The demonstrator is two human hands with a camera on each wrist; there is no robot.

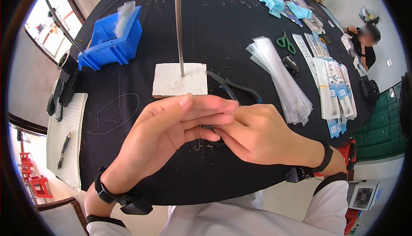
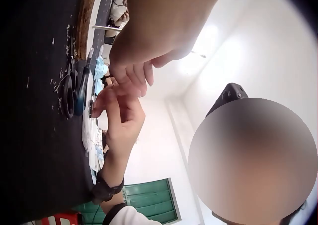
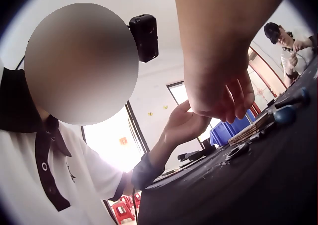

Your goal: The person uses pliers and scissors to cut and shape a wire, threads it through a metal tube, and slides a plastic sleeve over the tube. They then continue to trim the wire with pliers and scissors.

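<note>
Both hands meet above the black-covered table, in front of a white block [image 1: 180, 80] with a metal rod [image 1: 179, 25] standing up from it. My left hand [image 1: 161, 126] has its fingers stretched toward the right, its thumb lying along the index finger. Bent fingers of my right hand [image 1: 262, 135] come up against the left fingertips; I cannot tell whether they pinch something small, as the left fingers cover their tips. Pliers [image 1: 234, 85] lie just beyond the hands, beside the block. In the left wrist view, dark loop handles [image 2: 67, 97] lie on the cloth near the pliers.
At the left stand a blue bin [image 1: 112, 42] and a notepad [image 1: 64, 150] with a pen [image 1: 64, 150]. Clear plastic sleeves [image 1: 281, 81], green-handled scissors [image 1: 285, 42] and packaged strips [image 1: 337, 85] lie right. Small wire bits [image 1: 198, 146] dot the cloth. Another person [image 1: 365, 42] sits far right.
</note>
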